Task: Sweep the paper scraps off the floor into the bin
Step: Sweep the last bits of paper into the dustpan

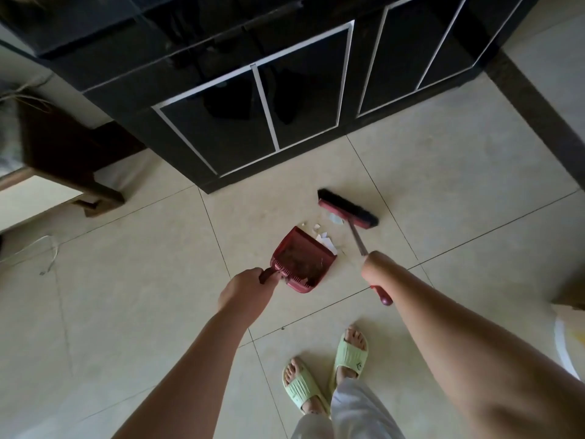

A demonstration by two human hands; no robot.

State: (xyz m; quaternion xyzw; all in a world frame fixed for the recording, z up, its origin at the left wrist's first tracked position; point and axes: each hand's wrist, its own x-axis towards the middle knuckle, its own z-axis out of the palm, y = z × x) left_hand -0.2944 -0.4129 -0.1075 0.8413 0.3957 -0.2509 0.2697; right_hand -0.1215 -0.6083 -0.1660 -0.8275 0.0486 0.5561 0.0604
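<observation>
Floor (126, 312) of pale tiles fills the frame; black cabinet (253, 99) spans the top. Red dustpan (302, 259) at centre holds dark debris. Paper scraps (323, 236) lie at its mouth, beside the broom (348, 208). Left hand (243, 288) grips the dustpan handle; right hand (378, 267) grips the broom handle.

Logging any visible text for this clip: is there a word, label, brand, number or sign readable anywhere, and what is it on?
None readable.
Right green slipper: a small dark mark on the strap, too small to read.
Red dustpan, broom, black cabinet: no lettering visible.
</observation>
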